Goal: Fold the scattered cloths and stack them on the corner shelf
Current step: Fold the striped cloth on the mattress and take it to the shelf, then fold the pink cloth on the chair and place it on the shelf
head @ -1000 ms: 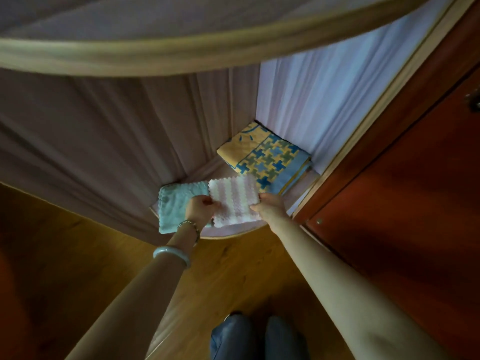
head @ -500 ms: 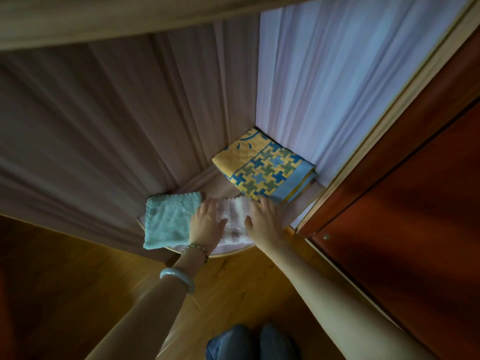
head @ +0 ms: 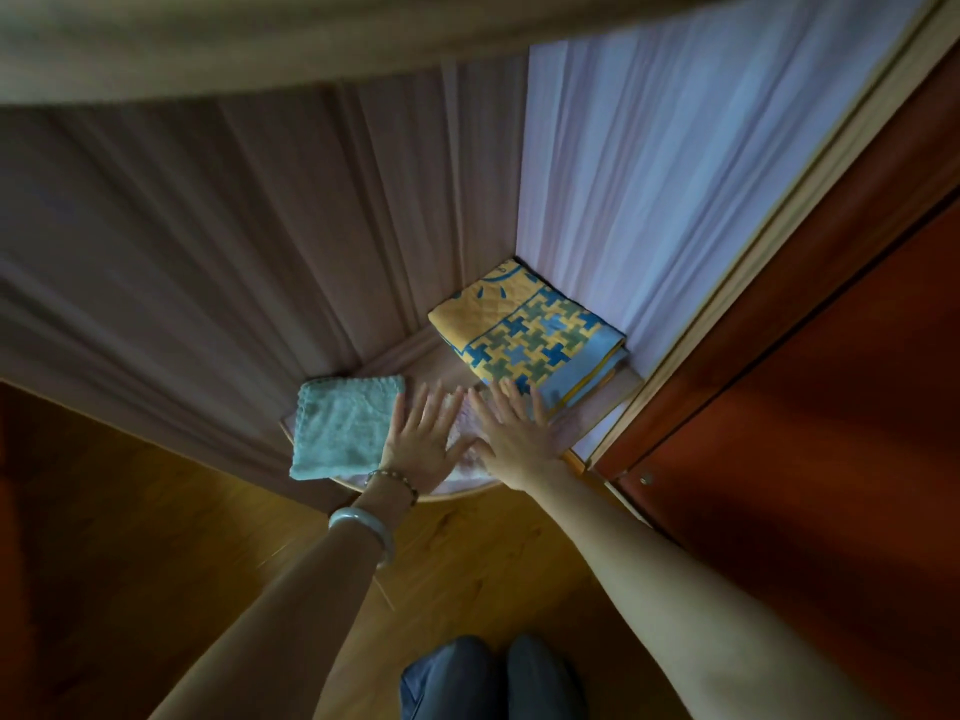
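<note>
Left hand [head: 421, 439] and right hand [head: 511, 433] now press flat, fingers spread, on the pink cloth [head: 462, 426] they just pinched (placement looks done); it lies on the corner shelf [head: 467, 492], teal cloth [head: 343, 428] beside, patterned cloth [head: 530, 340] behind.

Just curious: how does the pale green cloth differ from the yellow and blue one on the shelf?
The pale green cloth is plain and fluffy; the yellow and blue cloth is patterned and quilted. The green one looks smaller, at the front left; the patterned one sits in the back corner. Both lie folded on the shelf.
</note>
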